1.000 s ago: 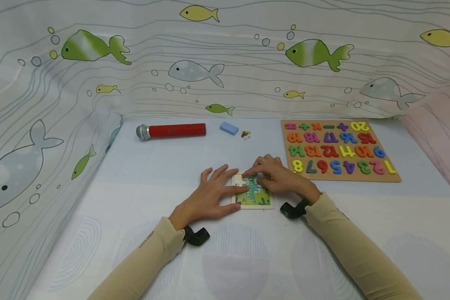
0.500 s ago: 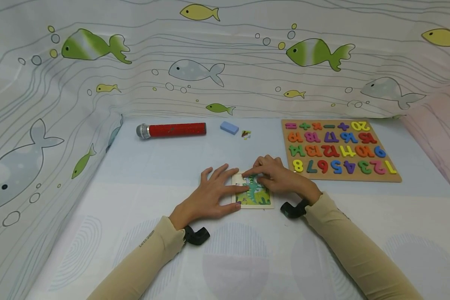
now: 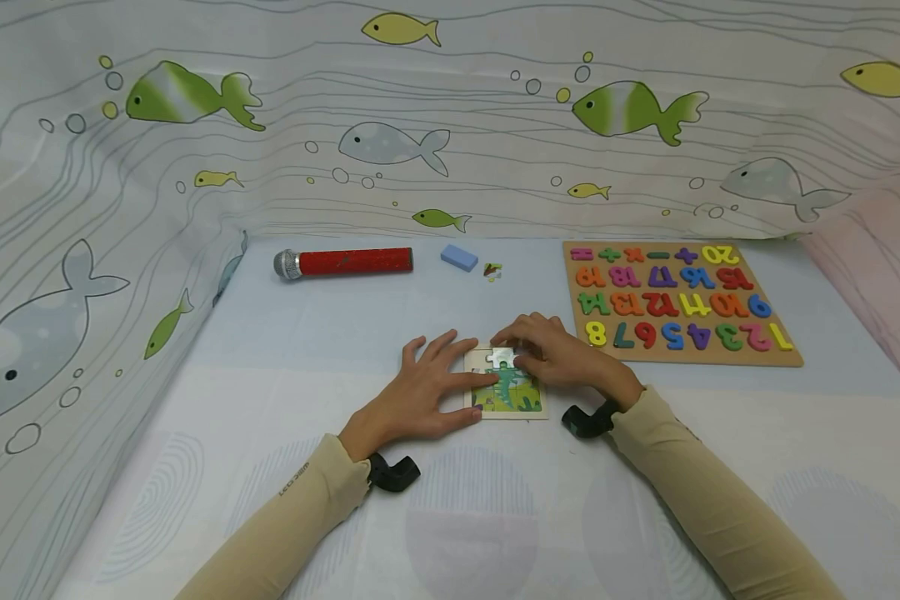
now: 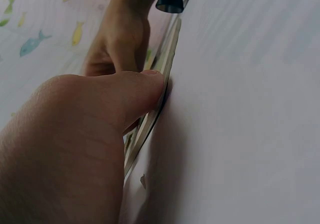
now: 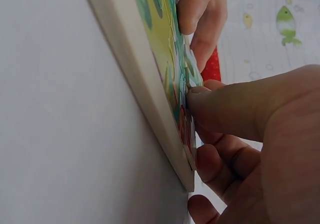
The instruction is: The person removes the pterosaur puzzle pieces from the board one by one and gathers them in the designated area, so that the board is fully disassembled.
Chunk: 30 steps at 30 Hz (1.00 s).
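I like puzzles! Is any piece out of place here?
Yes. One small loose puzzle piece lies far from the little dinosaur jigsaw board, beside the blue block. Another pale jigsaw piece sits under the right hand, seemingly not fully seated.

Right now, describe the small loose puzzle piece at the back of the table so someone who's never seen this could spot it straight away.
Start at the red microphone lying along the back of the table, then move right past the blue block. The loose puzzle piece lies just right of that block, apart from it. It is the smallest thing there, multicoloured with an irregular outline.
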Motion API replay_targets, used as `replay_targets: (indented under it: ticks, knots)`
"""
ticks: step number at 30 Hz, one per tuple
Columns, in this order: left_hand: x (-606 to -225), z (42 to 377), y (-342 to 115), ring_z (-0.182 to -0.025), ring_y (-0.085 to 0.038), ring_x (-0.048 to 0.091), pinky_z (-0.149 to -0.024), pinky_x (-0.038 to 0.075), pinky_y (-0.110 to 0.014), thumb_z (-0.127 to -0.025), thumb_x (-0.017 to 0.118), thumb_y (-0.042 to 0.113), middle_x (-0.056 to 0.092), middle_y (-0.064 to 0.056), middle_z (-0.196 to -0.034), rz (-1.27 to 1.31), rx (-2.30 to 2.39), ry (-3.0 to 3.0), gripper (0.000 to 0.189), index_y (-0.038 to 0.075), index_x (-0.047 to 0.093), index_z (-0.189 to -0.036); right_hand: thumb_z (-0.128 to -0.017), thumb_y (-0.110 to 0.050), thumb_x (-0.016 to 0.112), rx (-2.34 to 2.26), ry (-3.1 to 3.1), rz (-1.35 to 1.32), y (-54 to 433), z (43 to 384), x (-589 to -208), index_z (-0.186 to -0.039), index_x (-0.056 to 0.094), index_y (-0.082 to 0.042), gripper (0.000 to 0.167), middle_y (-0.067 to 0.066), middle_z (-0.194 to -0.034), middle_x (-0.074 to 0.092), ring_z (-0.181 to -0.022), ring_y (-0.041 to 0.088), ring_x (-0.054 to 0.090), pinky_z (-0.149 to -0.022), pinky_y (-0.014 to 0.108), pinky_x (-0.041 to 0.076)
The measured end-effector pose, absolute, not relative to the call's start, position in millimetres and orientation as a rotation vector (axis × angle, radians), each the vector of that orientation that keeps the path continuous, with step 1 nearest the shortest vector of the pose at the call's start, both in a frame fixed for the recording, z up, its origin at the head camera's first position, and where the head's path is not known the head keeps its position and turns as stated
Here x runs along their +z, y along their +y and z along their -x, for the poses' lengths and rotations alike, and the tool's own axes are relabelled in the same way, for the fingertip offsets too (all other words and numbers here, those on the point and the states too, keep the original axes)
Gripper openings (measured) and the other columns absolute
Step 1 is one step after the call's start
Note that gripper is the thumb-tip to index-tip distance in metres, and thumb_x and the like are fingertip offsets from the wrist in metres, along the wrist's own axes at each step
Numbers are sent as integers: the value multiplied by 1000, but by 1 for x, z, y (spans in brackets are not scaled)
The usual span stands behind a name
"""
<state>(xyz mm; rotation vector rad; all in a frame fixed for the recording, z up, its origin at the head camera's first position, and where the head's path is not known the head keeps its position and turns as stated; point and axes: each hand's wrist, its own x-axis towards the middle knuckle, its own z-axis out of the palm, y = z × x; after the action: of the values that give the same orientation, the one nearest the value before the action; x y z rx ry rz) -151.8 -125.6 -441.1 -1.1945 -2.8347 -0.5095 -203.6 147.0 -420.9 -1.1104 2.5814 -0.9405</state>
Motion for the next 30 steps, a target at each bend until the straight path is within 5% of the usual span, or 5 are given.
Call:
replay_targets:
  ticks: [30]
  knots:
    - [-440,151,-125,-155,-38,24,-114,15,-70,-96,55,60,36,-7,-164,1194,-502,-2839,49,47,55,-143,-91,-21,77,-911,2577,1077,143,204,-419,-122,74,-18,32,-1,-108,67,-97,16,51,-80,37,27]
